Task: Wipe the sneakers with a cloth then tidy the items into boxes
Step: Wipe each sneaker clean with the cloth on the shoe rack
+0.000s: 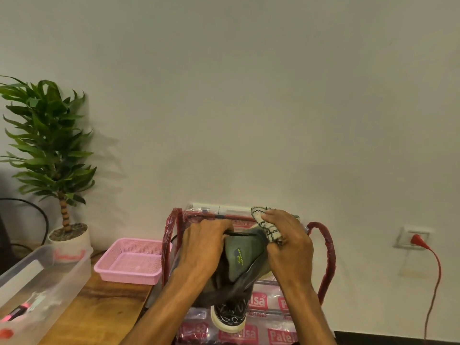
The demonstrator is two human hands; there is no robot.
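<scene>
A dark green sneaker (242, 260) is held up in front of me, its sole facing me. My left hand (202, 247) grips the sneaker's upper left edge. My right hand (290, 242) holds a cream cloth with black stitching (263, 220) bunched against the sneaker's upper right side. A second sneaker with a black patterned upper and white sole (229, 317) lies below on a clear plastic bag with red handles and red print (328, 260).
A pink mesh basket (129, 261) sits on the wooden table (99, 312). At the left stands a clear plastic box (42, 282) with a pink item inside. A potted plant (49, 150) stands behind it. A red cable (433, 282) hangs from the wall socket.
</scene>
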